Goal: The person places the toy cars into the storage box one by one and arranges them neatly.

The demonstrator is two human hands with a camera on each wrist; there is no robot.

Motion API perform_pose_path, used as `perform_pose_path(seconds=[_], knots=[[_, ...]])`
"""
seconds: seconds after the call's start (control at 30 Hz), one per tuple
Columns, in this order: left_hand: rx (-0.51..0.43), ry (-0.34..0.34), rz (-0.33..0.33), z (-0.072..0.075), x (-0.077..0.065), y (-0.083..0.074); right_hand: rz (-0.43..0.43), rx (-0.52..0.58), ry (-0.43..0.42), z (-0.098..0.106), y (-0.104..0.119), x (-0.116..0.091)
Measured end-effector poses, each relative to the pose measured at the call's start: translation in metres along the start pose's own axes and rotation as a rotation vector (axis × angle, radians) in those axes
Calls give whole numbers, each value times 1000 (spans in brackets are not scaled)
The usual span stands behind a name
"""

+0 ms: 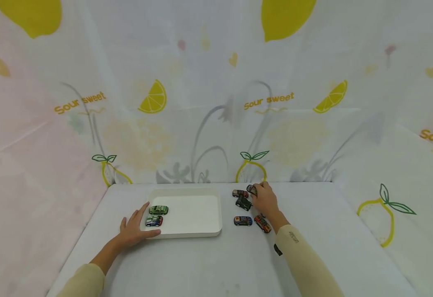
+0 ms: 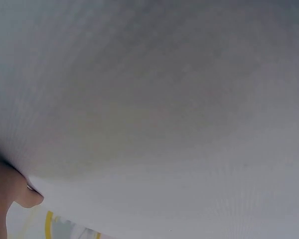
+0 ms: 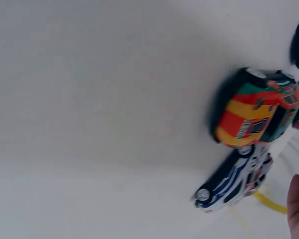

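Note:
My left hand (image 1: 132,232) rests at the left end of a white tray (image 1: 187,235), fingers spread along its side and thumb over the front rim. Inside the tray, a green toy car (image 1: 158,210) stands behind a white, blue and green toy car (image 1: 154,221). At the right, my right hand (image 1: 265,199) pinches a dark toy car (image 1: 251,189), partly hidden by the fingers. Beside that hand are a dark green toy car (image 1: 243,203) and a red-and-black toy car (image 1: 240,193). Only a thumb-side part of the left hand (image 2: 12,186) shows in the left wrist view.
Nearer the front stand a blue toy car (image 1: 243,221) and an orange-red toy car (image 1: 262,224). A white car with blue stripes (image 3: 234,179) touches the orange one in the right wrist view. Behind the white table (image 1: 209,268) hangs a lemon-print cloth (image 1: 209,136).

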State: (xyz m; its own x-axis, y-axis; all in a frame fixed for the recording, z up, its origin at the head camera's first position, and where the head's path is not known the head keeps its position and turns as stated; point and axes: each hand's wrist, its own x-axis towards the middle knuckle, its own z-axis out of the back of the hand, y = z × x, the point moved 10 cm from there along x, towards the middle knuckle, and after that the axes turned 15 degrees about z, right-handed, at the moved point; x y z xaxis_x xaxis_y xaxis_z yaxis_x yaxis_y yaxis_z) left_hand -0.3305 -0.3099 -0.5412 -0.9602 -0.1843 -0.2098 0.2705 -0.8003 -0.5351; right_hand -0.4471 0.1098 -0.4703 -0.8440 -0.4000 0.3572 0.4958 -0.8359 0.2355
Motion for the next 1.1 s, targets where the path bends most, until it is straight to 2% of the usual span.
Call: perform_pose_path(seconds=[0.2,0.3,0.53,0.73,0.9,1.1], knots=[[13,4,-9,0,0,1,38,14,36,-5,17,10],[8,9,-4,-1,-1,1,36,44,16,-6,23,14],[6,1,29,-2,3,4,95,64,-12,-8,51,31],[2,1,19,-3,9,2,101,69,-31,-11,71,42],[-14,5,43,-3,6,8,144,109,42,-29,95,45],[-35,15,33,0,2,7,183,150,-5,-30,119,49]])
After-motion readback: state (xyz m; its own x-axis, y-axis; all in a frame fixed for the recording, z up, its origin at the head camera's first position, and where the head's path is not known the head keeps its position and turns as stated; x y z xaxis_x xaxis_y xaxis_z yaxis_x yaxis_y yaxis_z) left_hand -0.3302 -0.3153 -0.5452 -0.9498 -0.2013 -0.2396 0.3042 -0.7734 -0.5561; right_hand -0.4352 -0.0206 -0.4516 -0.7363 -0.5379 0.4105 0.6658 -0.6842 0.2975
